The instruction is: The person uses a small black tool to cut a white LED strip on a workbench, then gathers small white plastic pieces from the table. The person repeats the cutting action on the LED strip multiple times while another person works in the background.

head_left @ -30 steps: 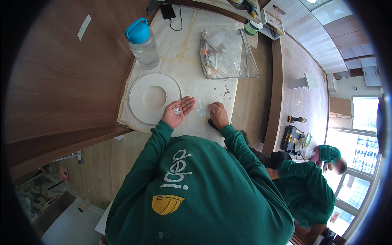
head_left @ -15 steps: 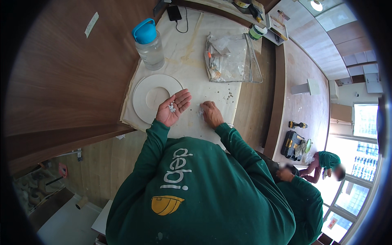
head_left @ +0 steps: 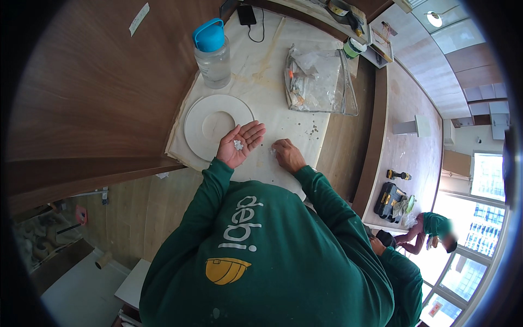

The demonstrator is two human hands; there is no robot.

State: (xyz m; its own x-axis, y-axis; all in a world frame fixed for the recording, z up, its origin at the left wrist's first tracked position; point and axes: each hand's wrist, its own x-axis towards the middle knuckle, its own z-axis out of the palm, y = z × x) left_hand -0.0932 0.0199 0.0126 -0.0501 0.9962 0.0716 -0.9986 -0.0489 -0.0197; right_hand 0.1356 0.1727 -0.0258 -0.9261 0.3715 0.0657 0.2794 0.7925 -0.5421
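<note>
Palm up, my left hand point(head_left: 239, 146) is held cupped with its fingers stretched out, over the near right edge of a round white disc point(head_left: 196, 122) with a ring-shaped recess. A small heap of white pieces point(head_left: 238, 145) lies in that palm; they look like little caps or plugs. To its right, my right hand point(head_left: 289, 155) is low over the covered table with its fingers bent together. A small whitish, see-through bit point(head_left: 273, 151) shows at its fingertips. What the fingers hold is mostly hidden.
A water bottle point(head_left: 212, 60) with a blue lid stands beyond the disc. A clear zip bag point(head_left: 316, 82) of odds and ends lies at the far right of the table, with several small dark discs point(head_left: 314, 131) near it. Two people point(head_left: 400, 272) in green are at the right.
The whole view has shifted slightly, so things sit further right. My left hand stays palm up with the white pieces, which sit closer together. My right hand remains low at the table, fingers bent.
</note>
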